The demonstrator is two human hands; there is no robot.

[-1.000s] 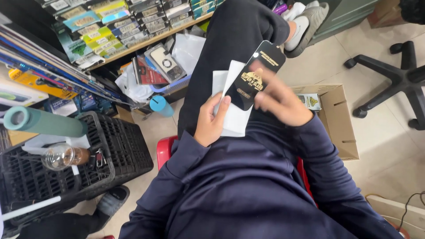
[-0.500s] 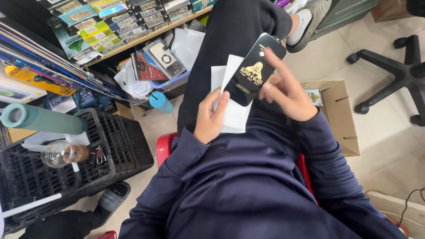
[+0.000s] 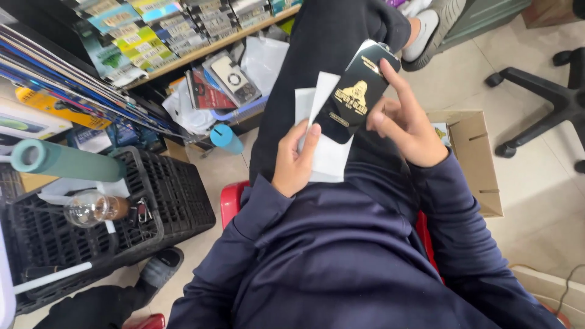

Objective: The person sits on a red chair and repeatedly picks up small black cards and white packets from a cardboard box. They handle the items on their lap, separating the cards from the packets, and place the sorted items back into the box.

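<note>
Black glossy packet [image 3: 356, 91] pinched in my right hand [image 3: 405, 131], long axis tilting far-right over my lap; left hand [image 3: 295, 161] clasps white paper sheets [image 3: 329, 155] just beside it.

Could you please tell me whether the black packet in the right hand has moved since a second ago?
Cannot tell: the black packet sits alike against the white sheets; the camera shifted.
</note>
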